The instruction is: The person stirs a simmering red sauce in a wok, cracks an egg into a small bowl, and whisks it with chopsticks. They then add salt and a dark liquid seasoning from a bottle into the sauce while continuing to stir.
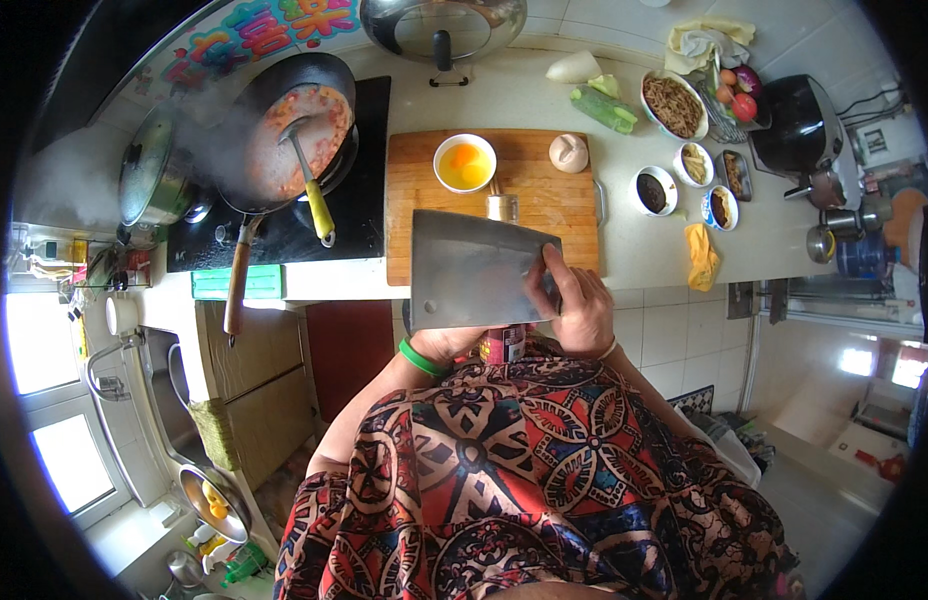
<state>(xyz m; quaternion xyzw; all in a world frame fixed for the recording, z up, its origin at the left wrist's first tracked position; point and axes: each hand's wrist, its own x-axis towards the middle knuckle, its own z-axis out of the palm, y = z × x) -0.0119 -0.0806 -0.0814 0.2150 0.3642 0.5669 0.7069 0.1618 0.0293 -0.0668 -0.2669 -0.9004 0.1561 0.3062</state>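
Note:
A broad steel cleaver blade (475, 274) is held flat in front of my body, over the near edge of a wooden cutting board (404, 255). My right hand (580, 304) grips the cleaver at its right end. Behind the blade, my left hand (445, 343) with a green wristband is largely hidden, close to a jar with a red label (501, 346); its fingers do not show. On the board stand a white bowl of raw egg (465, 163), a small glass jar (502, 208) and a round beige item (568, 153).
Left, a steaming wok (246, 97) holds reddish food and a ladle (314, 187) on the black cooktop (370, 180), beside a lidded pot (153, 172). Right lie a cucumber piece (603, 109), a bowl of brown shreds (674, 106), small bowls (653, 190) and a yellow cloth (702, 256).

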